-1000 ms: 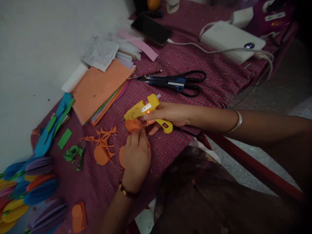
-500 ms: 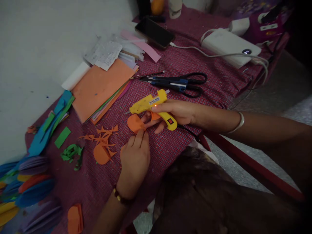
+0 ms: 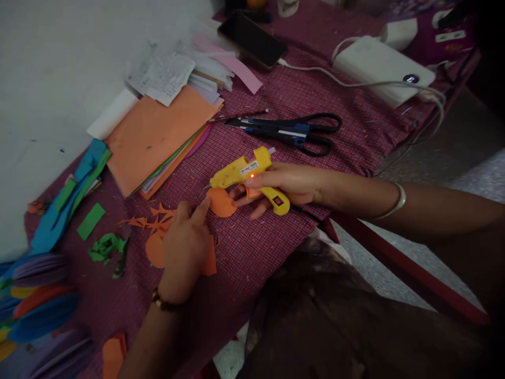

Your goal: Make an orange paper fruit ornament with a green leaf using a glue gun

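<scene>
My right hand [image 3: 288, 184] grips a yellow glue gun [image 3: 246, 176] with its red light on, nozzle pointing left, just above a small orange paper circle [image 3: 221, 203] on the red checked cloth [image 3: 276, 231]. My left hand [image 3: 185, 247] lies over orange paper cut-outs [image 3: 155, 247]. Its index finger stretches out to the left edge of the circle and the other fingers are curled. A folded orange piece [image 3: 210, 260] shows under its right side.
Black and blue scissors [image 3: 292, 131] lie behind the glue gun. A stack of coloured paper sheets [image 3: 158, 137] sits at the left, green scraps [image 3: 104, 247] and coloured paper shapes [image 3: 35, 300] at the lower left. A phone [image 3: 252, 39] and white power bank [image 3: 379, 63] with cables lie at the back.
My left hand has slid left, from pressing the orange circle to only pointing at its edge. The glue gun has stayed above the circle in my right hand.
</scene>
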`<state>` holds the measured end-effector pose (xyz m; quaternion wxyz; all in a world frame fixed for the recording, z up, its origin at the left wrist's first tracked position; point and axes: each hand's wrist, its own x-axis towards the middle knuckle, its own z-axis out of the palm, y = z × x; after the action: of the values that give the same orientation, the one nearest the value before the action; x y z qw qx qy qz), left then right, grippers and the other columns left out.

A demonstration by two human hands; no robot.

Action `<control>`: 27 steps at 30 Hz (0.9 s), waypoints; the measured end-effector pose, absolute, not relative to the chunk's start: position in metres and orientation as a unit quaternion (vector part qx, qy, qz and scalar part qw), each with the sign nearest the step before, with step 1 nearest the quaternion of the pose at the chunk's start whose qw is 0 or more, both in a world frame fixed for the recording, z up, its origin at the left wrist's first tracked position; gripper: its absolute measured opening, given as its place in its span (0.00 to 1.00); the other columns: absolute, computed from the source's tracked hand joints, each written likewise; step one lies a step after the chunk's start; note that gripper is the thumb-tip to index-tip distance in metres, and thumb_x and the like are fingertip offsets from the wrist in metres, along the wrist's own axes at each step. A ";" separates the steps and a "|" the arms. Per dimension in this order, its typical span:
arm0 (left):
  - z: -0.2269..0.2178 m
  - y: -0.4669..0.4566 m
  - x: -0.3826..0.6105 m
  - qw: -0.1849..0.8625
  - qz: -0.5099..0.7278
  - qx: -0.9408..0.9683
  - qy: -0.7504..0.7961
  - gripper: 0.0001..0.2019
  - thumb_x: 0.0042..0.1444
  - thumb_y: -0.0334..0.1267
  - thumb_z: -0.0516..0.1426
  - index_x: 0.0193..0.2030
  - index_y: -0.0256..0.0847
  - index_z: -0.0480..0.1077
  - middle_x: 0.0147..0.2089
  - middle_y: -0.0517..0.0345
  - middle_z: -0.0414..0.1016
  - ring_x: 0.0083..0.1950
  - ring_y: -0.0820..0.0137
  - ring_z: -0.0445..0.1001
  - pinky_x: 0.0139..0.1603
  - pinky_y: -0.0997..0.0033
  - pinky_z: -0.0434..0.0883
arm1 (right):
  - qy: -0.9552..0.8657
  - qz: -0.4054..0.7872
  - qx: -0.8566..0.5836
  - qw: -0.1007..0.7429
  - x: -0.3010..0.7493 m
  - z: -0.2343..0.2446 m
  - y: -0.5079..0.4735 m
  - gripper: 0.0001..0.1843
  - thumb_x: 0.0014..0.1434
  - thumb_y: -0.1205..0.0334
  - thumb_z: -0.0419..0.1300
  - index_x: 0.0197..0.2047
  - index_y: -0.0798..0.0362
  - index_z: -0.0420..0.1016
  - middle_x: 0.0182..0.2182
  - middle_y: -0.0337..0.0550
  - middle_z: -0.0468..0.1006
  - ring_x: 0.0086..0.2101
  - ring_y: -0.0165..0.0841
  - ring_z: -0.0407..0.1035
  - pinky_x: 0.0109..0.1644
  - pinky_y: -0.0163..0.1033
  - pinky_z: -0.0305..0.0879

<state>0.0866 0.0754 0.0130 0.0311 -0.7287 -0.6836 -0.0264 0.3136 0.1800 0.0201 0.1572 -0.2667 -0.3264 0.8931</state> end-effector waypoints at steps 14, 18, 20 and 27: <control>0.056 0.081 0.080 -0.506 -0.523 -0.238 -0.643 0.12 0.51 0.44 0.63 0.38 0.39 0.77 0.33 0.56 0.72 0.29 0.76 0.66 0.23 0.80 0.64 | -0.339 0.911 -0.178 0.152 0.319 0.005 0.187 0.12 0.66 0.62 0.55 0.51 0.58 0.70 0.42 0.50 0.80 0.38 0.34 0.78 0.36 0.36 0.79; 0.056 0.084 0.098 -0.571 -0.523 -0.125 -0.621 0.31 0.62 0.61 0.46 0.35 0.34 0.76 0.30 0.51 0.71 0.28 0.73 0.67 0.22 0.77 0.66 | -0.333 0.913 -0.182 0.153 0.319 0.007 0.186 0.13 0.67 0.61 0.54 0.50 0.59 0.71 0.41 0.51 0.80 0.40 0.37 0.79 0.35 0.37 0.78; 0.055 0.087 0.105 -0.569 -0.529 -0.133 -0.615 0.32 0.65 0.58 0.42 0.35 0.34 0.76 0.31 0.49 0.72 0.29 0.71 0.69 0.26 0.75 0.69 | -0.328 0.913 -0.187 0.156 0.320 0.010 0.186 0.12 0.67 0.61 0.54 0.49 0.59 0.71 0.41 0.51 0.80 0.40 0.38 0.79 0.35 0.37 0.78; 0.045 0.088 0.118 -0.527 -0.549 -0.250 -0.598 0.10 0.57 0.35 0.53 0.30 0.40 0.76 0.34 0.54 0.72 0.41 0.68 0.70 0.50 0.69 0.69 | -0.284 0.926 -0.175 0.177 0.320 0.013 0.189 0.12 0.69 0.62 0.49 0.44 0.59 0.70 0.38 0.51 0.80 0.42 0.38 0.79 0.37 0.35 0.79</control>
<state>0.1179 0.0880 0.0447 -0.5271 -0.2497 -0.5983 -0.5494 0.3201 0.1894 0.0133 0.1774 -0.1754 -0.2839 0.9258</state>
